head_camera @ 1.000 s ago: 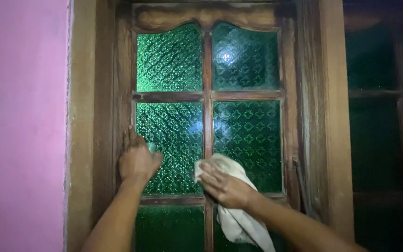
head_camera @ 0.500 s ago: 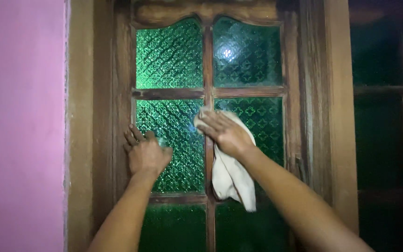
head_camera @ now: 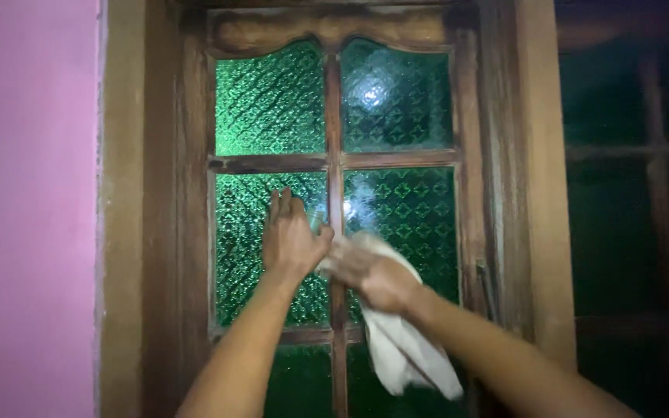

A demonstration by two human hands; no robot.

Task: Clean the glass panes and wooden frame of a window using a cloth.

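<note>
Against the middle row of the window, a pale cloth is pressed to the glass by the right hand, whose fingers close over its upper part just right of the central wooden upright; the picture is blurred there, so how tightly the fingers grip cannot be told. The rest of the cloth hangs loose below the wrist, down over the lower crossbar. The left hand lies flat and open on the middle left pane, fingers together and pointing up, holding nothing, its thumb side just beside the right hand's fingertips. The two hands nearly meet at the upright.

The wooden sash carries green patterned glass in two columns. Four panes show whole, two arched ones on top and two in the middle row, with parts of two more at the bottom edge of the view. A bright glare sits on the upper right pane. Bare glass lies above both hands up to the upper crossbar, and to the right as far as the sash edge. A wider brown frame bounds the sash on the right, beyond it a second, dark window. On the left stands a pink wall.
</note>
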